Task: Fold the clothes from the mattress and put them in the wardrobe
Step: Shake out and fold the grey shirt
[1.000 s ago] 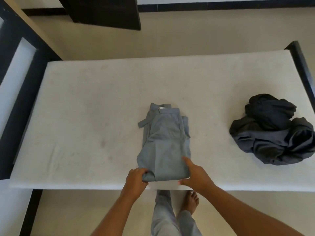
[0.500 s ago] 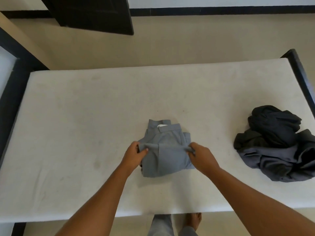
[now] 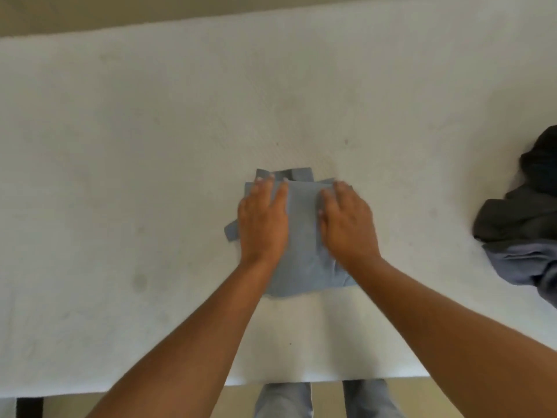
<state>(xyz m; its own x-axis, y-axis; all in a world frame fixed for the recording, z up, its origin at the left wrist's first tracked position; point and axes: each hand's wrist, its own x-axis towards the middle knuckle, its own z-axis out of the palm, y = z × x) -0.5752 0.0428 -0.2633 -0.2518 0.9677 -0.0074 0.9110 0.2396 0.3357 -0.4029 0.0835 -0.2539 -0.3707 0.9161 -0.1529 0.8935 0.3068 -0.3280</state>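
A light grey folded garment (image 3: 303, 233) lies on the white mattress (image 3: 150, 176), near its front edge. My left hand (image 3: 262, 220) presses flat on the garment's left half, fingers straight and pointing away from me. My right hand (image 3: 346, 224) lies flat on its right half in the same way. A small flap of the cloth sticks out to the left of my left hand. A pile of dark unfolded clothes (image 3: 524, 224) sits at the mattress's right edge. The wardrobe is out of view.
My legs in grey trousers (image 3: 283, 399) stand at the mattress's front edge. Beige floor (image 3: 90, 13) shows beyond the far edge. A dark piece of bed frame (image 3: 28, 407) shows at the bottom left.
Both hands carried the garment's near edge away from me, folding it over. They let go and now press flat on top. The view has moved closer and lower.
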